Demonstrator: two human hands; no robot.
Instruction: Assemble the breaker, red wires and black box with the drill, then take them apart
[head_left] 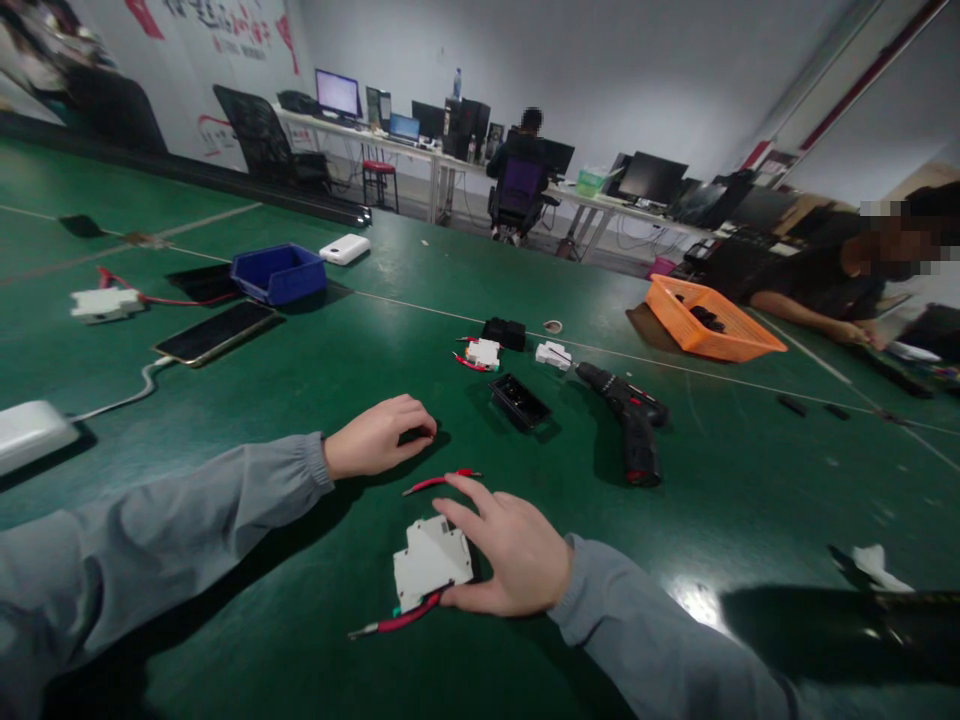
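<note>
A white block-shaped circuit breaker (pixel 431 565) lies flat on the green table in front of me, with a red wire (pixel 409 615) along its lower edge. My right hand (pixel 514 555) spans its right side, thumb at the lower edge and a finger at the upper one. Another red wire piece (pixel 442 482) with bare metal ends runs just above the breaker, by my right index finger. Farther up and left, my left hand (pixel 379 437) rests on the table with fingers curled and thumb meeting them. Whatever may be between those fingertips is too small to make out.
Beyond my hands are a black open case (pixel 520 402), a second breaker with red wires (pixel 482 353), a white part (pixel 553 355) and a power drill (pixel 626 415). A blue bin (pixel 279 273) and phone (pixel 219 332) lie left; an orange basket (pixel 712 320) and a person sit right.
</note>
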